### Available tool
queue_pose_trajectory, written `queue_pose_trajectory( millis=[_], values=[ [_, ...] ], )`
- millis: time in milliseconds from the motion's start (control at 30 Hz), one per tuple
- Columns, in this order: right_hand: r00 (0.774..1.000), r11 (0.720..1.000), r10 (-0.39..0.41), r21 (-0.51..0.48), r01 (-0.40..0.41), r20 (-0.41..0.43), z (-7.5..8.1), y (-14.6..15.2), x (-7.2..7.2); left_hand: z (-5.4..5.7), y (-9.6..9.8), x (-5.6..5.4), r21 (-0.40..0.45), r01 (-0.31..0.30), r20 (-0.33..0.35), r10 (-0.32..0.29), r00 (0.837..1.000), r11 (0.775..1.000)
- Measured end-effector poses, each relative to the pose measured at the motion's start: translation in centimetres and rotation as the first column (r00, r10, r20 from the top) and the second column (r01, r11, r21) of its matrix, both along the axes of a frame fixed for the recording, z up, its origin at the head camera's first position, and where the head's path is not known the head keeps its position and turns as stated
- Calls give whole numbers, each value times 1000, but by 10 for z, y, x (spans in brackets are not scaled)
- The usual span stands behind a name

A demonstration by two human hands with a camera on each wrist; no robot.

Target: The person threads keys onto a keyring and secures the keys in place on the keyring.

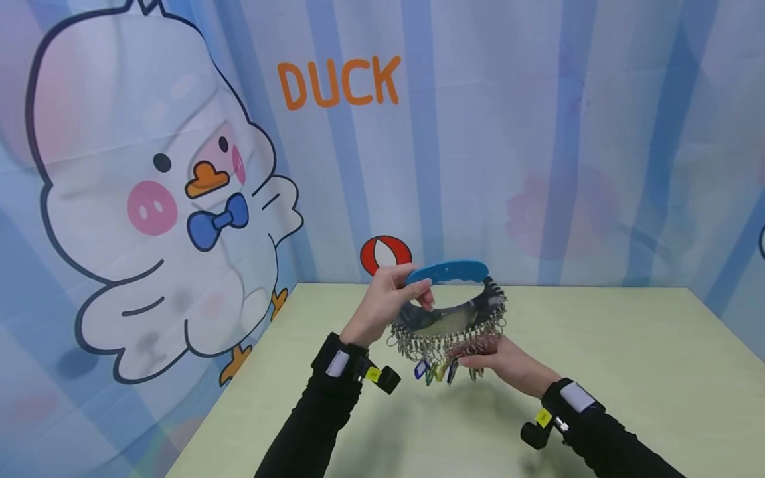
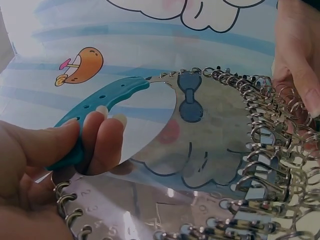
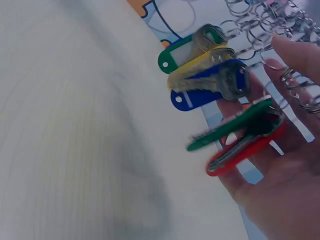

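Note:
My left hand (image 1: 388, 299) grips the blue handle (image 1: 451, 271) of a curved, shiny metal key plate. The handle (image 2: 100, 97) has small holes, and the metal plate (image 2: 135, 200) carries numbers along its edge. Metal clips and rings (image 2: 262, 145) hang in a dense row from that edge. Below them dangle keys on coloured tags, among them a blue tag (image 3: 192, 97), a green tag (image 3: 172, 57) and a red tag (image 3: 245, 150). Under the plate, my right hand (image 1: 508, 365) is among the clips and keys, fingers spread behind them and thumb in front.
A pale yellow table (image 1: 597, 411) lies beneath the hands. Behind it hangs a blue striped backdrop (image 1: 478, 133) with a printed duck (image 1: 197, 119). Black straps with small cameras (image 1: 390, 380) sit on both wrists.

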State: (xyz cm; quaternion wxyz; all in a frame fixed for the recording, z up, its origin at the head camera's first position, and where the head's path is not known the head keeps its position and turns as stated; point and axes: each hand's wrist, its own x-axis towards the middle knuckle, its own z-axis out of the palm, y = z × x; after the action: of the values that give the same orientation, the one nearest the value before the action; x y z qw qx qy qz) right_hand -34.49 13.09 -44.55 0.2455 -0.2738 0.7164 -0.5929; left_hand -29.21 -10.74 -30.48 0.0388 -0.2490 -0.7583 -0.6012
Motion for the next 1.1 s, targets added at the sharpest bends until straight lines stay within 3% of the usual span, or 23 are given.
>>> queue_pose_trajectory(
  millis=[267,600,733,933,1100],
  values=[
    [996,997,77,-15,-77,42,1,13,7,-9,-3,1,53,87,86,-92,992,995],
    [987,998,61,-19,-59,150,-8,16,22,-42,-6,2,108,119,169,-136,976,987],
    [981,997,70,-54,-61,180,-13,20,20,-51,-5,1,115,128,173,-147,974,985],
    [982,998,36,-48,-27,183,-15,28,16,-61,-6,-5,149,48,253,-85,964,988],
    [967,988,-155,19,154,200,-17,31,16,-83,-11,-21,191,-57,388,-22,921,980]
  ],
)
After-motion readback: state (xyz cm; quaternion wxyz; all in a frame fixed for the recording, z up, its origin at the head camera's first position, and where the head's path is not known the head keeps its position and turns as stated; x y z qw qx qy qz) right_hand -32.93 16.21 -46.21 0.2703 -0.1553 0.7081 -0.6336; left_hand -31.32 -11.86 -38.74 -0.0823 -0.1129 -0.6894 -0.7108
